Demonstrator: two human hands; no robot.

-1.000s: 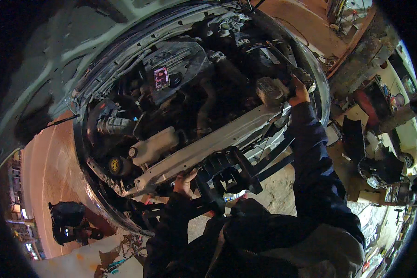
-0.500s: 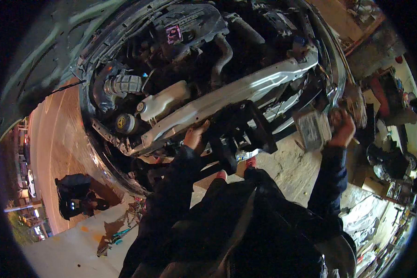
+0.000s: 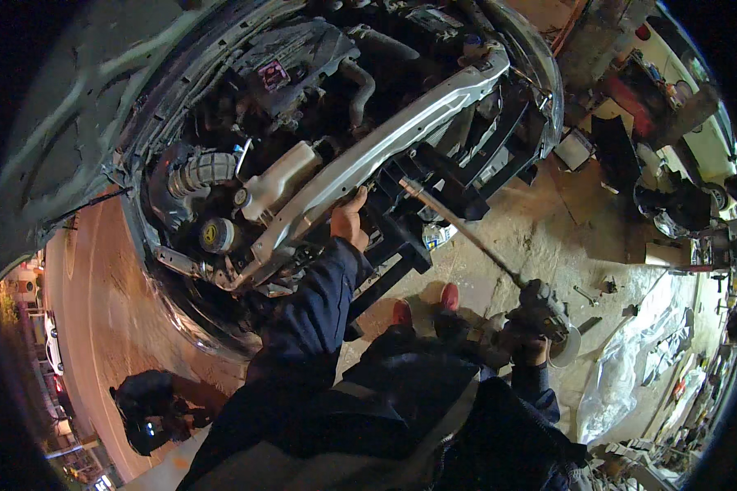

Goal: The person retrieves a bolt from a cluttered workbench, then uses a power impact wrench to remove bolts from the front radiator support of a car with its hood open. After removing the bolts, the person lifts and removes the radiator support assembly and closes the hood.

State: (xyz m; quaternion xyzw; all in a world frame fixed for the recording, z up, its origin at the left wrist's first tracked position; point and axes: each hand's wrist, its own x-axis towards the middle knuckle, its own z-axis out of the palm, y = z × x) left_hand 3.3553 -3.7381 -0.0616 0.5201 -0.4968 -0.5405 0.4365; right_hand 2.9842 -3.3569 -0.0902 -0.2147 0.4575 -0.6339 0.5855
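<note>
Held low at the right is a power wrench [image 3: 539, 307], with my right hand [image 3: 532, 350] closed round its grip. A long thin extension bar [image 3: 467, 233] runs from it up and left. The bar's far tip meets a black metal frame [image 3: 405, 260] at the car's front; whether it seats on a bolt there I cannot make out. My left hand [image 3: 350, 222] is closed on this frame's left part, thumb up, just below the silver crossbar [image 3: 368, 155]. Its other fingers are partly hidden.
Behind the crossbar lie a white fluid tank [image 3: 278, 182], a round dark cap [image 3: 217, 235] and a ribbed hose [image 3: 203, 173]. The raised hood [image 3: 65, 123] fills the upper left. A box [image 3: 573, 150], plastic sheeting [image 3: 618, 385] and shop clutter lie right. A dark bag-like thing [image 3: 143, 409] is lower left.
My right hand has come down and inward from beside a blurred boxy thing. The wrench and its bar now show plainly, tip at the frame. My left hand stays on the frame; the view has shifted.
</note>
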